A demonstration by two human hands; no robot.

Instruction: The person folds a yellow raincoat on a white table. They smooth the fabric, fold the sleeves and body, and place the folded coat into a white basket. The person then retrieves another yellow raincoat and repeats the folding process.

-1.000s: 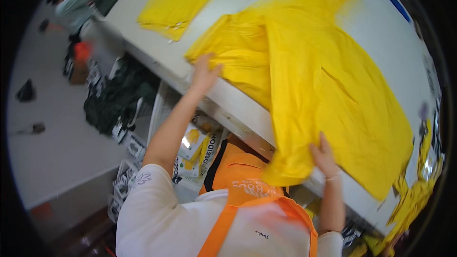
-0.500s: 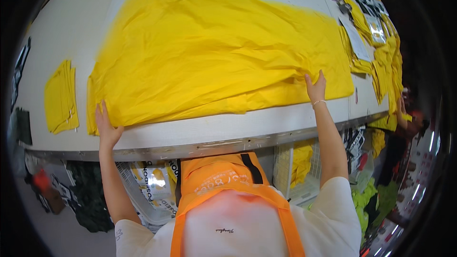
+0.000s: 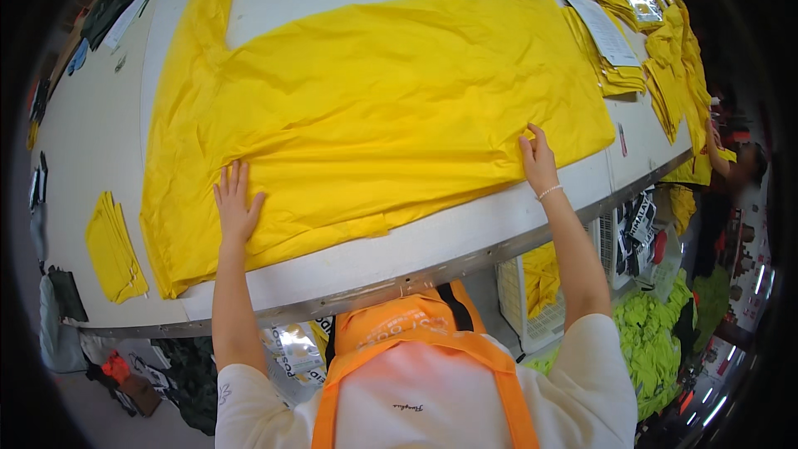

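A large yellow garment [image 3: 399,91] in thin, crinkled fabric is spread across the white table [image 3: 316,287]. From its far left corner a narrow sleeve-like strip [image 3: 212,0] runs away from me. My left hand [image 3: 238,208] lies flat on the garment's near left part, fingers spread and nothing in them. On the near right part rests my right hand [image 3: 540,162], a beaded bracelet at its wrist; its thumb and fingers are slightly bent and apart, touching the cloth. Shallow creases run between the two hands.
Small folded yellow pieces [image 3: 115,249] lie at the table's left. At right are stacked yellow pieces [image 3: 623,79] under a paper sheet [image 3: 600,25]. Below stand white crates [image 3: 515,308] and a lime-green cloth heap [image 3: 657,349]. Another person [image 3: 719,175] is at the far right.
My left hand has moved right and farther onto the cloth, from near its left edge. My right hand has shifted slightly left, its fingers closer together. The view has turned.
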